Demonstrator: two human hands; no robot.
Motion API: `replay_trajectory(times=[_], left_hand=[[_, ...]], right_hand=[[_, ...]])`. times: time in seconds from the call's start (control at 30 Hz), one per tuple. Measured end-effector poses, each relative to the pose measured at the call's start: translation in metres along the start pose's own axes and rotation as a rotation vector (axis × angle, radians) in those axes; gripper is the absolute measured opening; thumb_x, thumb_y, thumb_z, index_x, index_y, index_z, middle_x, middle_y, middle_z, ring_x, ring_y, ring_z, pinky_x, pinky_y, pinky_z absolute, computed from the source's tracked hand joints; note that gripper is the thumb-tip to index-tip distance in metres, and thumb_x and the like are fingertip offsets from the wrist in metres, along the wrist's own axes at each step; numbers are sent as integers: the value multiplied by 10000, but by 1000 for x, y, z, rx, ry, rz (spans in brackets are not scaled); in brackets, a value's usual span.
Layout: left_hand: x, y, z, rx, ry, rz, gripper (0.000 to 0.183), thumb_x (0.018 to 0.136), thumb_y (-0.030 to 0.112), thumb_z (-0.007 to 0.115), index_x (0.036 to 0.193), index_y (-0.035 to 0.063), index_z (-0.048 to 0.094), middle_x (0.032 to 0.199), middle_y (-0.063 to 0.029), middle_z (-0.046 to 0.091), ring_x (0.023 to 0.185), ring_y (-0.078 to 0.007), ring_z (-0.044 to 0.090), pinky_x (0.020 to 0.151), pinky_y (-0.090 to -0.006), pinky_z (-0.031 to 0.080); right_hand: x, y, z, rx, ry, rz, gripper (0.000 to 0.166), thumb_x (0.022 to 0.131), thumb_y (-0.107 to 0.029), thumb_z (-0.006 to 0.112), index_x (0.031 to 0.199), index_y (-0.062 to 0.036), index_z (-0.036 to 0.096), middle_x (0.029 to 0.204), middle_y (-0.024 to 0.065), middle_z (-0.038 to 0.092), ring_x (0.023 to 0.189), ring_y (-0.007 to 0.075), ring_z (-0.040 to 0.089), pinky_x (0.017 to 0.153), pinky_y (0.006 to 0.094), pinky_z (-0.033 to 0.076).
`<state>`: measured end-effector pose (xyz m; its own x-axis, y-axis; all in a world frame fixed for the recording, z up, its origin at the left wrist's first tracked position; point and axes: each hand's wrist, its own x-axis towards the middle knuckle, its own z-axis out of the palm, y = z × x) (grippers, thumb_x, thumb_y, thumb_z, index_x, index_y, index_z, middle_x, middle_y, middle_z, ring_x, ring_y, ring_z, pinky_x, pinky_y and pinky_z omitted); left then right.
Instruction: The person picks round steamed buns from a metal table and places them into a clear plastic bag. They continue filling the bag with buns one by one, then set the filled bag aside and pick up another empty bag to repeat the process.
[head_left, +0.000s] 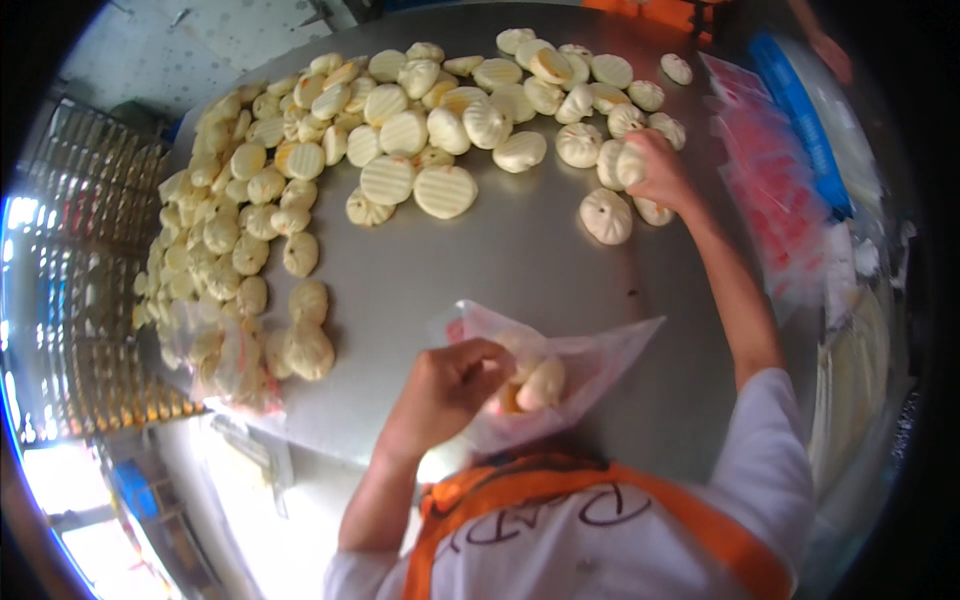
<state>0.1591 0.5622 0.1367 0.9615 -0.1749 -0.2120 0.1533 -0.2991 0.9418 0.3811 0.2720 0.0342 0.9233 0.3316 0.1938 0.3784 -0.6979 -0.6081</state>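
My left hand (465, 375) grips the edge of a clear plastic bag (600, 360) at the table's near edge. Inside the bag lie several steamed buns (541, 384). Farther off at the right, my right hand (656, 172) is closed around a pale bun (631, 163), among other buns on the metal table. A pleated bun (606, 216) lies just nearer than that hand. Many more buns (403, 133) spread over the far and left parts of the table, some with their ridged flat undersides up.
Pink-printed plastic bags (772, 187) lie along the right side of the steel table (450, 262), beside a blue package (802, 120). A filled bag (232, 360) sits at the left edge. Slatted racks (82, 262) stand at the left. Another person's hand (831, 56) shows at top right.
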Motion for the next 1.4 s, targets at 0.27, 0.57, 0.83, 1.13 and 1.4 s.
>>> replay_trajectory(times=[0.27,0.57,0.83,1.13,1.4], left_hand=[[17,18,20,-312,134,-134,239,827,147,435,789,-21,600,463,43,386,406,-29,303,371,-188,218],[-10,3,-2,-514,371,-194,281,840,188,430,787,-42,583,407,36,330,335,-49,247,335,-199,192],[-18,-4,-14,-665,303,-261,315,845,218,416,809,-54,571,379,15,323,322,-65,253,337,-200,211],[-6,-2,-15,-598,256,-264,255,836,158,441,816,-55,581,426,32,354,354,-38,261,338,-202,180],[-6,18,13,-356,332,-83,210,815,120,464,779,-40,596,415,41,349,356,-30,259,341,-201,172]], right_hand=[[-102,-170,-7,1325,-628,-439,737,507,-340,762,1090,-64,407,987,115,494,924,223,494,787,346,403],[-119,-198,-6,456,-479,-233,182,767,-173,543,870,-23,539,722,95,583,642,196,575,551,283,443],[-47,-26,81,-439,27,248,730,531,-309,699,1152,-80,390,1111,146,417,1024,290,424,870,366,340],[-55,-87,1,1263,-34,239,616,666,-316,557,1177,-34,360,1063,116,482,932,217,510,663,332,485],[-94,-208,37,438,-615,-37,267,669,-254,568,817,-33,546,731,124,575,677,211,567,613,305,442]])
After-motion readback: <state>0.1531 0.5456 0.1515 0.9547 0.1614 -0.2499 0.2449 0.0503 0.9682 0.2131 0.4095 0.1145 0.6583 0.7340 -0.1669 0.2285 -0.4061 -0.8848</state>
